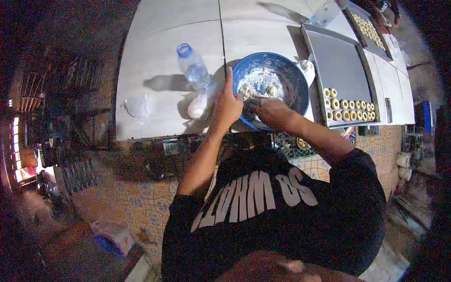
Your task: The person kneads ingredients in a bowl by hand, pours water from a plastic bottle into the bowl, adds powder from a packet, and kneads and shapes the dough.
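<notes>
A blue bowl (304, 77) stands near the front edge of the table, with a crumbly, floury dough mixture (260, 81) inside. My left hand (229, 107) grips the bowl's left rim, its index finger stretched along the outside. Reaching into the near side of the bowl, my right hand (268, 112) has its fingers curled into the dough; the fingertips are hidden in it. Just left of my left hand are a clear plastic bottle (193, 68) with a blue neck and a white, plastic-wrapped bundle (198, 106).
Right of the bowl, a metal tray (340, 61) holds rows of small dough rings (350, 115) at its near end. Another filled tray (369, 30) lies farther back. A clear plastic bag (137, 107) rests on the table's left side. A clear container (324, 16) stands at the back.
</notes>
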Demonstrator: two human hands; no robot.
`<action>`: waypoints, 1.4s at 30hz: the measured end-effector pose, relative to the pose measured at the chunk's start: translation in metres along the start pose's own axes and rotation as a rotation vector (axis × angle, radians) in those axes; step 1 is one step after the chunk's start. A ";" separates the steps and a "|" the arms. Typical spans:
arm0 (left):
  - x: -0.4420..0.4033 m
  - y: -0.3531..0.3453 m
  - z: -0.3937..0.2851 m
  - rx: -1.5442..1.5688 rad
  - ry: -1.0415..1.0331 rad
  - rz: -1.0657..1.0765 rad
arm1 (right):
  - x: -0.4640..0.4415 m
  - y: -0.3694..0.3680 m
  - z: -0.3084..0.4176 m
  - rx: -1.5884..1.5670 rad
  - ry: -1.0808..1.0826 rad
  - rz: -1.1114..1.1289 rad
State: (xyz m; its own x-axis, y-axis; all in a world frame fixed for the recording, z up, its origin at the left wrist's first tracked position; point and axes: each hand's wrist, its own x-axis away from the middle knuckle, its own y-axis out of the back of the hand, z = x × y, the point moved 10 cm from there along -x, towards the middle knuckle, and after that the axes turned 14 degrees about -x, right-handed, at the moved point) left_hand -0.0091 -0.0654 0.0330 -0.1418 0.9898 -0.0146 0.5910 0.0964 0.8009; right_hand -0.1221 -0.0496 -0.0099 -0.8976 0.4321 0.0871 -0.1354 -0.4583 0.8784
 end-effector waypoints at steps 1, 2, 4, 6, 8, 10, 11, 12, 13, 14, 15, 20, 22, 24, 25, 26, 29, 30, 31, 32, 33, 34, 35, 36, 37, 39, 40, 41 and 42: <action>0.000 0.005 -0.005 -0.062 0.023 0.069 | -0.001 0.006 -0.001 -0.026 0.038 -0.095; 0.000 0.005 -0.005 -0.123 -0.013 0.028 | -0.001 0.012 -0.002 -0.050 0.079 -0.190; -0.002 0.002 -0.004 -0.209 -0.026 0.011 | -0.017 0.004 -0.027 0.106 0.018 -0.024; -0.002 0.000 -0.004 -0.263 0.026 0.066 | -0.027 0.016 -0.038 0.058 -0.264 0.272; 0.001 -0.002 -0.002 -0.141 0.094 0.118 | -0.038 0.015 -0.072 0.023 -0.015 0.112; 0.000 -0.006 0.002 -0.200 0.064 0.068 | -0.037 0.023 -0.083 -0.162 0.021 0.148; 0.001 -0.004 0.000 -0.204 0.042 0.060 | -0.034 0.026 -0.084 -0.251 0.039 0.168; 0.000 -0.003 -0.002 -0.205 0.023 0.053 | -0.029 0.026 -0.089 -0.271 0.009 0.131; 0.000 -0.001 -0.004 -0.223 -0.014 0.024 | -0.018 0.018 -0.086 -0.293 -0.023 0.096; 0.001 0.001 -0.006 -0.242 -0.050 -0.006 | -0.005 0.008 -0.082 -0.315 -0.057 0.062; 0.001 0.006 -0.009 -0.227 -0.027 0.004 | 0.007 0.015 -0.055 -0.286 -0.204 0.165; -0.001 -0.014 0.016 -0.146 -0.022 -0.108 | 0.045 -0.021 -0.017 -0.078 -0.043 0.075; -0.004 -0.008 0.007 -0.082 -0.049 -0.136 | 0.047 -0.008 0.002 -0.029 0.110 -0.076; -0.006 -0.013 0.008 -0.043 -0.012 -0.021 | 0.039 -0.001 0.010 -0.002 0.128 -0.142; -0.005 -0.013 0.006 -0.021 -0.004 0.005 | 0.029 -0.004 0.011 0.034 0.199 -0.190; -0.004 -0.013 0.005 0.000 0.005 0.030 | 0.023 -0.016 -0.012 0.012 0.033 -0.081; -0.001 -0.017 0.007 -0.021 -0.209 -0.214 | 0.011 -0.015 -0.042 -0.021 -0.247 0.229; -0.001 -0.019 0.008 -0.010 -0.141 -0.114 | 0.001 -0.016 -0.058 0.014 -0.191 0.172; -0.001 -0.012 0.002 -0.001 -0.076 -0.020 | -0.010 -0.020 -0.074 0.053 -0.132 0.111; -0.001 -0.010 -0.001 -0.032 -0.055 0.000 | -0.018 -0.016 -0.094 -0.016 -0.086 0.056; -0.001 -0.009 -0.004 -0.063 -0.034 0.021 | -0.027 0.000 -0.097 -0.083 -0.036 0.004; -0.001 -0.007 -0.007 -0.094 -0.014 0.042 | -0.021 0.012 -0.120 -0.338 -0.236 -0.136; -0.002 -0.009 -0.009 -0.093 -0.037 0.029 | -0.010 0.023 -0.141 -0.608 -0.396 -0.334; -0.003 -0.012 -0.010 -0.091 -0.056 0.017 | 0.000 0.043 -0.114 -0.582 -0.426 -0.427; -0.003 -0.014 -0.010 -0.088 -0.073 0.007 | 0.010 0.060 -0.090 -0.558 -0.457 -0.518; -0.003 -0.015 -0.006 -0.077 -0.025 -0.020 | 0.005 0.044 -0.089 -0.489 -0.507 -0.445; -0.004 -0.015 -0.003 -0.069 0.004 -0.034 | 0.003 0.037 -0.072 -0.487 -0.480 -0.426; -0.006 -0.015 -0.004 -0.051 -0.020 -0.058 | -0.007 -0.001 -0.074 -0.440 -0.325 -0.342; -0.008 -0.015 -0.003 -0.033 -0.041 -0.081 | 0.008 0.045 0.000 -0.418 -0.394 -0.395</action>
State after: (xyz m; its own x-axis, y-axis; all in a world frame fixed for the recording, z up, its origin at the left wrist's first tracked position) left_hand -0.0193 -0.0755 0.0224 -0.1552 0.9824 -0.1040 0.5526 0.1736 0.8151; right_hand -0.1353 -0.0674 0.0304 -0.5397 0.8413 0.0319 -0.6412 -0.4353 0.6320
